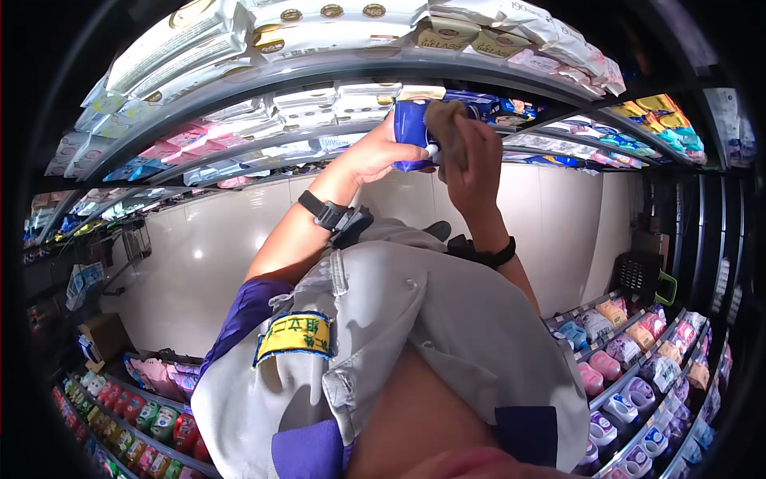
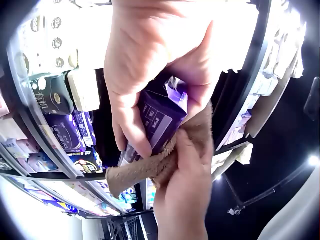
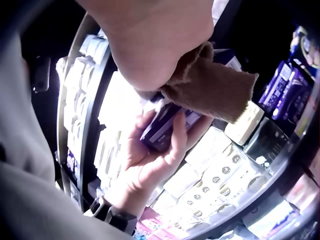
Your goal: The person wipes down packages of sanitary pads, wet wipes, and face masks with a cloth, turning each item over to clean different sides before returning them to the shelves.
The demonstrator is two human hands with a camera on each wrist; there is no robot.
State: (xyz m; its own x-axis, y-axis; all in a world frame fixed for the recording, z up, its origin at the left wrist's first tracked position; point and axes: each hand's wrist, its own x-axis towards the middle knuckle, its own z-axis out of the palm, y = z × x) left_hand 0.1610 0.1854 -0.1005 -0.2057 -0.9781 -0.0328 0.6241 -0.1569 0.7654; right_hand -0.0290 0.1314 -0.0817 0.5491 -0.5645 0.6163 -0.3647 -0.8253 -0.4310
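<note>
My left hand grips a dark blue-purple plastic package, its fingers and thumb curled round the sides. In the left wrist view the package shows pale printing and a crinkled, shiny end. A brown cloth is bunched in my right hand, which presses it against the package. From the right wrist, the cloth drapes over part of the package, while the left hand holds it from below. Both hands are raised in front of the shelves.
Shelves ahead carry rows of white packs and colourful ones. Behind me, lower shelves hold bottles on one side and purple and pink containers on the other. Pale floor lies between. A dark crate stands at the right.
</note>
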